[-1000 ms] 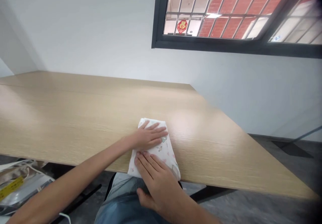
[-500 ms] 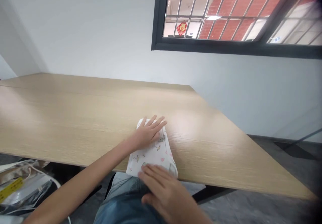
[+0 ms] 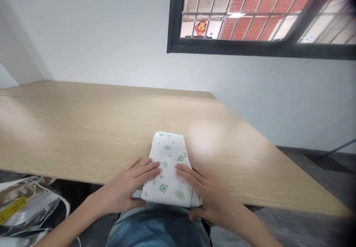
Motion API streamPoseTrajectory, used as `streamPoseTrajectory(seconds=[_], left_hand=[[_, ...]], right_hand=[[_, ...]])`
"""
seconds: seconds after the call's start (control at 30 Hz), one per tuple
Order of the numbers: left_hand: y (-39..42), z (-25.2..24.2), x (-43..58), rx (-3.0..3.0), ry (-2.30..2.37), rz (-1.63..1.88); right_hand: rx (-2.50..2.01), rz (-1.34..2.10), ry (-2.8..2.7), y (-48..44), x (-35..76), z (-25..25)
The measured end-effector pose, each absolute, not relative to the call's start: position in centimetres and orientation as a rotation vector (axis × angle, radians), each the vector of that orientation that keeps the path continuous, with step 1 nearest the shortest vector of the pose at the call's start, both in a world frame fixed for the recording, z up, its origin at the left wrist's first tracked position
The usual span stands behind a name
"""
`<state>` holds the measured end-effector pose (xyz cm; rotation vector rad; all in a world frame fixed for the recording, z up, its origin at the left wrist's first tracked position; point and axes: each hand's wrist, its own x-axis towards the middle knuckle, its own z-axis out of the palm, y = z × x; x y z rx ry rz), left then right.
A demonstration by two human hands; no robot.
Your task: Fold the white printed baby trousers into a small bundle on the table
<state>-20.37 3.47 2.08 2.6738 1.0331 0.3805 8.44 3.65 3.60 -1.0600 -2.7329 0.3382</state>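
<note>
A folded white cloth (image 3: 168,154) printed with small green animals and pink spots lies at the front edge of the wooden table, its near end reaching slightly over the edge. My left hand (image 3: 132,182) rests on the cloth's left side with its fingers stretched out flat. On the opposite side, my right hand (image 3: 201,186) lays its extended fingers on the right part, thumb apart below the near corner. Neither hand is closed around the cloth. Layered folds show along its right edge.
The light wooden table (image 3: 97,121) runs along a white wall, under a dark-framed window (image 3: 175,17) with bars. Below the table's front left, a bin or bag of clutter (image 3: 25,210) holds a white cable and a yellow label. My legs (image 3: 158,226) are under the front edge.
My left hand has drawn back from the cloth's far end to its left side. My right hand has moved from the near end to the right side. The cloth's upper face shows different prints.
</note>
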Motion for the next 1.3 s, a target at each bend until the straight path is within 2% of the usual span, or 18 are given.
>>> streamPoseTrajectory(seconds=[0.13, 0.23, 0.43, 0.63, 0.7, 0.9, 1.0, 1.2, 1.3], left_hand=[[1.6, 1.6, -19.5, 2.686, 0.896, 0.763], [1.2, 1.7, -18.6, 2.532, 0.875, 0.892], [3.2, 1.9, -16.2, 1.835, 1.427, 1.067], [5.3, 2.1, -14.7, 1.651, 1.823, 1.042], [5.5, 2.1, -14.5, 1.693, 1.885, 1.017], [5.7, 2.2, -12.7, 2.302, 2.002, 1.092], [5.5, 1.8, -11.9, 2.578, 1.925, 0.929], [1.3, 0.5, -14.3, 2.569, 1.674, 0.824], [-0.4, 1.5, -15.8, 2.423, 1.613, 0.864]], right_hand=[[-0.957, 0.305, -2.715, 0.8, 8.9, 3.0], [-0.846, 0.257, -2.664, -0.2, 9.0, 3.0], [-1.05, 0.441, -2.217, 2.1, 7.7, 4.2], [-1.431, 0.567, -1.878, 6.3, 5.2, 4.7], [-1.52, 0.517, -1.868, 7.1, 4.8, 4.5], [-1.311, -0.134, -2.054, 6.6, 2.6, 3.7], [-1.323, -0.088, -2.265, 6.0, 2.0, 3.4], [-1.465, 0.282, -2.285, 3.2, 7.6, 3.8], [-1.467, 0.176, -2.141, 1.1, 9.8, 4.4]])
